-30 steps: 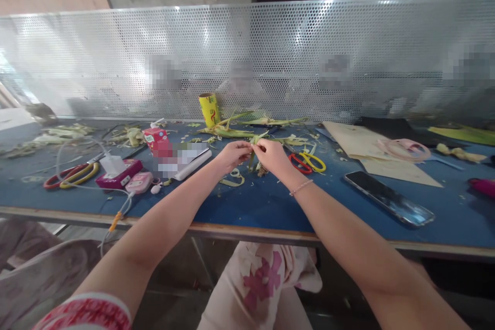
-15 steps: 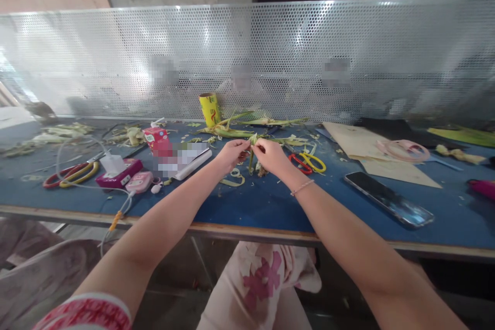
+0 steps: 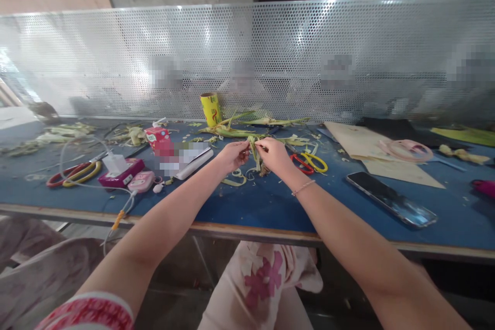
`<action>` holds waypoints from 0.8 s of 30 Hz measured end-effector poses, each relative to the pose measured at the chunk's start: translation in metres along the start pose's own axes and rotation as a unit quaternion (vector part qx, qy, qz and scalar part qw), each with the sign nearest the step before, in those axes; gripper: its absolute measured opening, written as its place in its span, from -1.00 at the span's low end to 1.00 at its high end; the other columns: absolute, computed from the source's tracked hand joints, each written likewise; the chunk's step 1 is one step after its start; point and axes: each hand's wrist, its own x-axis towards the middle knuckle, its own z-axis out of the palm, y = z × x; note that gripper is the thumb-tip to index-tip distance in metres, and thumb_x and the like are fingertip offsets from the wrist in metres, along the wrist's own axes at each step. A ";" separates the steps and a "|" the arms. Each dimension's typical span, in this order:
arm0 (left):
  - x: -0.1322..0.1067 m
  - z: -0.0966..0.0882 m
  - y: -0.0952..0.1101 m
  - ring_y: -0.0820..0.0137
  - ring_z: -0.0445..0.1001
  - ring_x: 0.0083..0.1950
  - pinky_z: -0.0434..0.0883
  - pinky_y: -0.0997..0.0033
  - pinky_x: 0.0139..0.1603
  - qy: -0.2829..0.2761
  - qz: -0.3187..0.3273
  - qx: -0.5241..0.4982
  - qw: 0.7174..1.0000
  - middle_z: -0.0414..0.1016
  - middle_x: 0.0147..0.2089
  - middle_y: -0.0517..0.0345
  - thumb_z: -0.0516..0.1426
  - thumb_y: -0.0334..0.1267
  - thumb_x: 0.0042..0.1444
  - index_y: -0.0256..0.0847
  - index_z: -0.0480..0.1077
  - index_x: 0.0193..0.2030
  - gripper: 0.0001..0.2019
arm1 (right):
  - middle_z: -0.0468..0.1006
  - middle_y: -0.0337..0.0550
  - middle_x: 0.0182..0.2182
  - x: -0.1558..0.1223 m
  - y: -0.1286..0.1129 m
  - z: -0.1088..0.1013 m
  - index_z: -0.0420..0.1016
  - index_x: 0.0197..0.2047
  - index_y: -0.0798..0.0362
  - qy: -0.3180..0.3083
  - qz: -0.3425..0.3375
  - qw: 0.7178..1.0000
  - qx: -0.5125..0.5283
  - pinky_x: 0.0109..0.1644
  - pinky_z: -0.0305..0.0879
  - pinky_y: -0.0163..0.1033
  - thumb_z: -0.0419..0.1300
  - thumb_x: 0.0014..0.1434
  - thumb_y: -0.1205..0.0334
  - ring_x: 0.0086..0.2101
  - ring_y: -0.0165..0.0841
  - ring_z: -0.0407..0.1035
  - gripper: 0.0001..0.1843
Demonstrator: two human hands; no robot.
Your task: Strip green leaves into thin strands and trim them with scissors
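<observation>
Between my two hands, over the middle of the blue table, is a small bundle of green plant strips. My left hand pinches it from the left with thumb and fingertips. From the right, my right hand pinches the same bundle, its fingers bent. How the strips are folded is too small to make out. Just right of my right hand lie scissors with red and yellow handles. Pale curled peelings lie on the table below my left hand, and long green stalks lie behind both hands.
A yellow can stands near the perforated metal screen. On the left are a red drink carton, a purple power block, cables and another pair of scissors. A phone and beige paper sheets lie right.
My fingers have shifted slightly on the plant bundle, and more of it shows between my hands. The view has moved a little; the things on the table stay put.
</observation>
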 end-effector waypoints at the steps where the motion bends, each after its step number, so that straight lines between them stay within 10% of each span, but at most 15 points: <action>1: -0.001 0.001 0.000 0.64 0.23 -0.62 0.21 0.62 -0.58 0.004 -0.004 -0.004 1.000 0.27 -0.62 0.24 0.15 -0.40 0.07 -0.35 0.33 -0.49 -0.86 | 0.50 -0.05 -0.43 0.000 0.000 0.000 0.53 -0.37 0.11 0.001 -0.003 1.000 0.001 -0.24 0.23 -0.27 0.05 0.10 0.40 -0.37 -0.32 0.36 -0.78; 24: -0.010 0.013 -0.003 0.64 0.21 -0.63 0.23 0.63 -0.55 0.023 -0.006 0.002 1.000 0.25 -0.64 0.27 0.01 -0.64 -0.01 -0.31 0.27 -0.51 -0.80 | 0.45 -0.09 -0.31 -0.001 -0.005 0.002 0.56 -0.22 0.05 -0.032 -0.041 0.994 0.092 -0.23 0.28 -0.23 0.10 0.15 0.32 -0.33 -0.37 0.34 -0.79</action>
